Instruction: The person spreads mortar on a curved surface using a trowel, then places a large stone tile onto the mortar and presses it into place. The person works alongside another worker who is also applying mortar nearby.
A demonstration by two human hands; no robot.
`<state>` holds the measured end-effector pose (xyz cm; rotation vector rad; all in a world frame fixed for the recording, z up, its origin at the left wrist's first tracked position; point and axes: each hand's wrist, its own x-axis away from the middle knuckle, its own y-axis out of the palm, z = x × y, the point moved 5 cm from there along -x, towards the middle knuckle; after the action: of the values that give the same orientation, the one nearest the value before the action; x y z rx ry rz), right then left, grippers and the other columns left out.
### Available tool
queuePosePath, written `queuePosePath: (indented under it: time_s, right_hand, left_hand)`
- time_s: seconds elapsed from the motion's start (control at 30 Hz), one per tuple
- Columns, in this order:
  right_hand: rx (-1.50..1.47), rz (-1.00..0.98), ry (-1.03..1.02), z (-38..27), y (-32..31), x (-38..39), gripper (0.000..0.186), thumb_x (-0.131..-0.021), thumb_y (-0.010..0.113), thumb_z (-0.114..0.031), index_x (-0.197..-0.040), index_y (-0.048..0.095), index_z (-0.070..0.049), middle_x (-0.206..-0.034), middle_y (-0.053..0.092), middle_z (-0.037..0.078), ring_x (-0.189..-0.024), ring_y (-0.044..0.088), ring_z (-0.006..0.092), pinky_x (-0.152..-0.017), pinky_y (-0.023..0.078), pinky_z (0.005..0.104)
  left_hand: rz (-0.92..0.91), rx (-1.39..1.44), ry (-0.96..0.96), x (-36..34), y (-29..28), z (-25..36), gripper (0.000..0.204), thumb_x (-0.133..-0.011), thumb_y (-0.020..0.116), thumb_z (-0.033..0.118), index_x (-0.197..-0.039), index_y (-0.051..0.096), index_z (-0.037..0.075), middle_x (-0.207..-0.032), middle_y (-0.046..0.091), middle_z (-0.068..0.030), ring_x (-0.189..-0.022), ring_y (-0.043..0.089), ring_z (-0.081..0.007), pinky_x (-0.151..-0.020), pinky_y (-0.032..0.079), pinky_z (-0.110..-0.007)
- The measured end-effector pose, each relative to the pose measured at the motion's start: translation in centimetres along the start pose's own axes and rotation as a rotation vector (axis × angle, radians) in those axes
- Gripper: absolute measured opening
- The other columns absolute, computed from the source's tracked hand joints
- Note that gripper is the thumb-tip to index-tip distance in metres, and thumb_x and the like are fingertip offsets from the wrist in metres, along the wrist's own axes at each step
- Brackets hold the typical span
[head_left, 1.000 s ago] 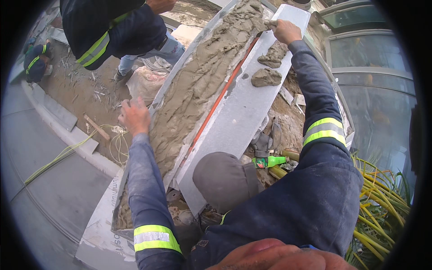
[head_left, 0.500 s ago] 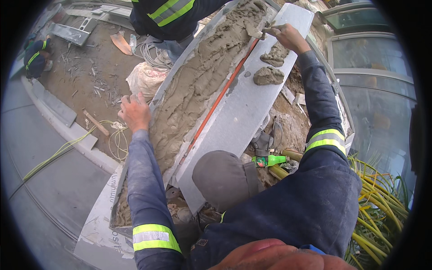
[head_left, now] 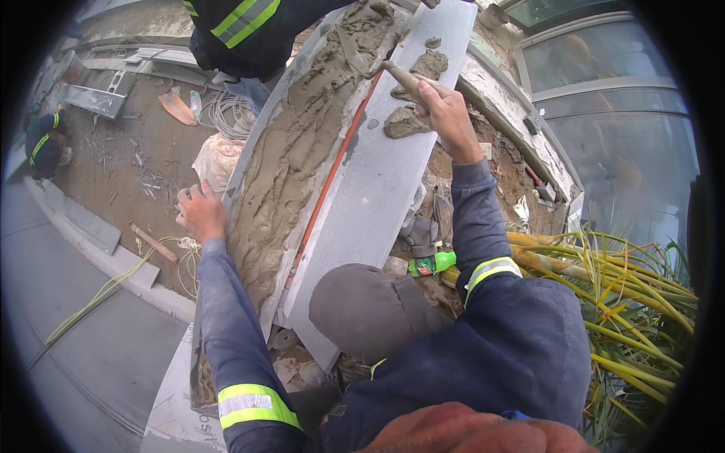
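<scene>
My right hand (head_left: 447,117) is closed round the handle of a trowel (head_left: 405,78). The trowel's mortar-smeared blade (head_left: 352,51) lies over the far part of a long bed of wet grey mortar (head_left: 291,162). My left hand (head_left: 202,214) is beside the mortar's left edge, fingers loosely bent and apart, holding nothing. An orange-red strip (head_left: 343,149) runs along the mortar's right side. Right of it lies a long grey slab (head_left: 370,204) bearing several lumps of mortar (head_left: 408,121), the nearest just below my right hand.
A person in dark reflective clothing (head_left: 245,30) is at the far left of the mortar; another (head_left: 45,143) crouches farther off. A grey cap (head_left: 362,309) is in front of me. Nearby are a green bottle (head_left: 433,263), yellow-green stems (head_left: 612,302), a white sack (head_left: 217,162) and a hammer (head_left: 153,241).
My right hand has drawn nearer, and the trowel has swung leftward from the slab's edge onto the mortar. The view has shifted, while my left hand stays by the mortar's left edge.
</scene>
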<state>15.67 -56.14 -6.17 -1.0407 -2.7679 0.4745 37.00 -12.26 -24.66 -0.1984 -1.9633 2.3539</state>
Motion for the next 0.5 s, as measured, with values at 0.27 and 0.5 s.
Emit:
queuePosePath:
  time_s: [0.27, 0.5]
  right_hand:
    - [-0.738, -0.06, 0.198, 3.5, 2.4, 9.8, 0.041, -0.108, 0.058, -0.036, -0.123, 0.064, 0.002, -0.08, 0.056, 0.001, -0.062, 0.043, 0.0049, -0.048, 0.03, 0.0199]
    - [-0.857, 0.124, 0.004, 3.6, -8.5, 9.6, 0.044, -0.113, 0.045, -0.039, -0.136, 0.053, -0.003, -0.077, 0.049, -0.002, -0.052, 0.034, 0.0034, -0.048, 0.028, 0.0203]
  left_hand:
    - [0.052, 0.01, 0.007, 0.3, -0.7, 0.2, 0.048, -0.107, 0.044, 0.047, -0.124, 0.07, 0.01, -0.133, 0.057, -0.0134, -0.124, 0.057, -0.0336, -0.101, 0.041, -0.056]
    - [0.183, 0.092, -0.013, 0.4, -0.7, -2.8, 0.048, -0.108, 0.043, 0.047, -0.124, 0.069, 0.011, -0.13, 0.058, -0.0174, -0.124, 0.057, -0.0351, -0.1, 0.042, -0.057]
